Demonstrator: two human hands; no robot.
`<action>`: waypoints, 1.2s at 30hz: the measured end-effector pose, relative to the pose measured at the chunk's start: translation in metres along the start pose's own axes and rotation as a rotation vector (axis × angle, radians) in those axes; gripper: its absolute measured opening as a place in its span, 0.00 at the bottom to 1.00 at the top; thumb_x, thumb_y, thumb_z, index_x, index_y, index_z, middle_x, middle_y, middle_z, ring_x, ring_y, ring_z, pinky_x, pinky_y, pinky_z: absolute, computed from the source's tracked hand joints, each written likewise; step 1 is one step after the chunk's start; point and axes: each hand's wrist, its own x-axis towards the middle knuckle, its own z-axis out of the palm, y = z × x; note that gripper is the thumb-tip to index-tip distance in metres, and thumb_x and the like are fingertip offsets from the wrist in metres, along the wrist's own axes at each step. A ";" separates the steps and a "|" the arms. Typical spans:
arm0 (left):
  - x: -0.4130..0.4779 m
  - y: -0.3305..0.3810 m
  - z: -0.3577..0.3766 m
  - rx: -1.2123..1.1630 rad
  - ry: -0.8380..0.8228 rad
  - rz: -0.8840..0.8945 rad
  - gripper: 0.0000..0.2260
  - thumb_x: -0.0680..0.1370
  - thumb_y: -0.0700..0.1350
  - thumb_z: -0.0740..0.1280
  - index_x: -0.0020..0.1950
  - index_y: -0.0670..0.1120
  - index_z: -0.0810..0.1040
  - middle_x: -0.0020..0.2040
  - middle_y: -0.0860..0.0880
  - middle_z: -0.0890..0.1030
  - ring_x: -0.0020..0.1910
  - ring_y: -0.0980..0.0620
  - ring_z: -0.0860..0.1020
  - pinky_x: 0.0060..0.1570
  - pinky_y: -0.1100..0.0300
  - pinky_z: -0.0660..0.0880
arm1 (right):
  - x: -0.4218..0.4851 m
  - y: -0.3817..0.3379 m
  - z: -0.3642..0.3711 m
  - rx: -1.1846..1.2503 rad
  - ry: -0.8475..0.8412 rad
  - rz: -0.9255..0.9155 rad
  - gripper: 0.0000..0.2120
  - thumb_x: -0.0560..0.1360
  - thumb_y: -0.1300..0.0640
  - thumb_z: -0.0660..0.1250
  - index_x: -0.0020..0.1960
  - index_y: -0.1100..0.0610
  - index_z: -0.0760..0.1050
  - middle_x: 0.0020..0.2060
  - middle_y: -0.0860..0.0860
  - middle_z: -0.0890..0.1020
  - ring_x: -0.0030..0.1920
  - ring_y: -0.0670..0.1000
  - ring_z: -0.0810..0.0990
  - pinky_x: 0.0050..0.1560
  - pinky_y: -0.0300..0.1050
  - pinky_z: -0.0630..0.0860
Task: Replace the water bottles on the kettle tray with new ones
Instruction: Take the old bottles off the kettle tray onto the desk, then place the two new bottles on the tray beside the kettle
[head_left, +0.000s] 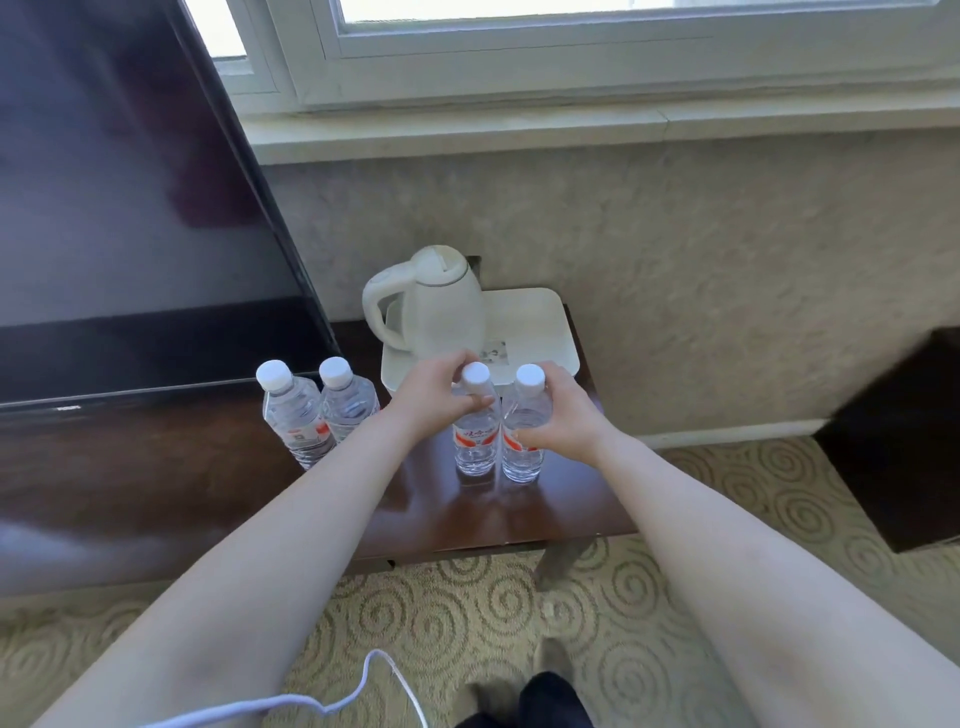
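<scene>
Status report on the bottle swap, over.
Left hand on one bottle, right hand on its neighbour, both standing on the desk. Kettle tray holds only the kettle. Nothing blocking.

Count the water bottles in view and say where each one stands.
4. Two unheld bottles stand beside the TV; the left hand grips one, the right hand another, before the tray.

The tray's (550, 332) right half lies bare and reachable from above; the kettle (441, 306) fills its left. Two bottles (498, 436) stand at its near edge, blocking it. Two more bottles (317, 410) crowd the left by the television (130, 208).
</scene>
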 end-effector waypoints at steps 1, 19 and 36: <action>0.001 0.001 0.001 -0.002 -0.006 -0.004 0.17 0.72 0.43 0.75 0.58 0.41 0.77 0.54 0.43 0.81 0.57 0.46 0.77 0.56 0.55 0.72 | 0.000 0.000 0.000 0.004 0.009 0.003 0.29 0.63 0.63 0.76 0.58 0.47 0.68 0.58 0.56 0.73 0.59 0.53 0.75 0.58 0.42 0.72; -0.025 0.008 -0.049 0.118 0.187 0.196 0.26 0.75 0.44 0.71 0.72 0.44 0.69 0.68 0.45 0.76 0.67 0.49 0.73 0.65 0.57 0.69 | 0.013 -0.097 -0.043 -0.264 0.413 -0.270 0.30 0.74 0.38 0.61 0.71 0.52 0.68 0.62 0.51 0.76 0.62 0.48 0.77 0.59 0.56 0.78; -0.088 -0.138 -0.129 -0.113 0.121 -0.233 0.44 0.67 0.39 0.76 0.77 0.53 0.57 0.73 0.45 0.66 0.70 0.49 0.65 0.68 0.54 0.63 | 0.036 -0.145 0.159 -0.226 -0.125 0.086 0.50 0.72 0.57 0.73 0.80 0.58 0.42 0.77 0.58 0.56 0.76 0.61 0.58 0.75 0.57 0.60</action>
